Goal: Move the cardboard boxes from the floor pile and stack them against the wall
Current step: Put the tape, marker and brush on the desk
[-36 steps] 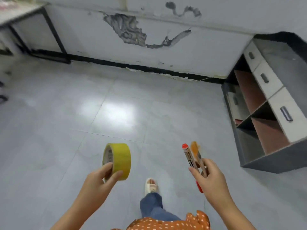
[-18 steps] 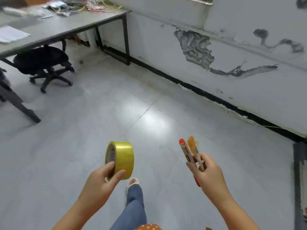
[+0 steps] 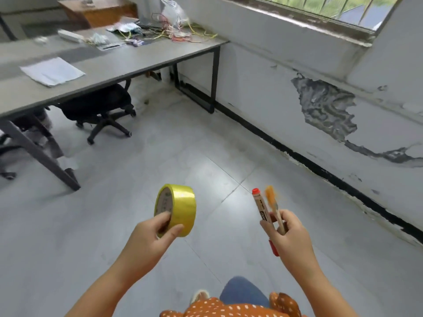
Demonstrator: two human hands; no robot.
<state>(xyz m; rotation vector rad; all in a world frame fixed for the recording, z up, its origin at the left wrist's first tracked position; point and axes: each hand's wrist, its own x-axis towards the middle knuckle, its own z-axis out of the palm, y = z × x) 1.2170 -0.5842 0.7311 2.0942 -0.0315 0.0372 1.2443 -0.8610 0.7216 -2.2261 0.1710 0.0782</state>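
Observation:
No cardboard box is in view. My left hand [image 3: 151, 236] grips a roll of yellow tape [image 3: 177, 208] by its rim, thumb on the outside and fingers at the core. My right hand [image 3: 289, 236] holds a red-capped marker [image 3: 262, 209] and a small brush with an orange tip [image 3: 272, 203], both pointing up. Both hands are held out in front of me above the grey tiled floor [image 3: 183, 156]. The white wall [image 3: 274, 83] with peeling paint runs along the right.
A long grey table [image 3: 109, 65] with papers, wires and a plastic bag stands at the upper left. A black office chair [image 3: 98, 108] sits under it. A window [image 3: 325, 10] is set high in the wall. My leg and shoe [image 3: 201, 296] show at the bottom.
My view has swung to the left: the grey cabinet has left the frame and the table, chair and window have come in. Both hands hold the same things as before.

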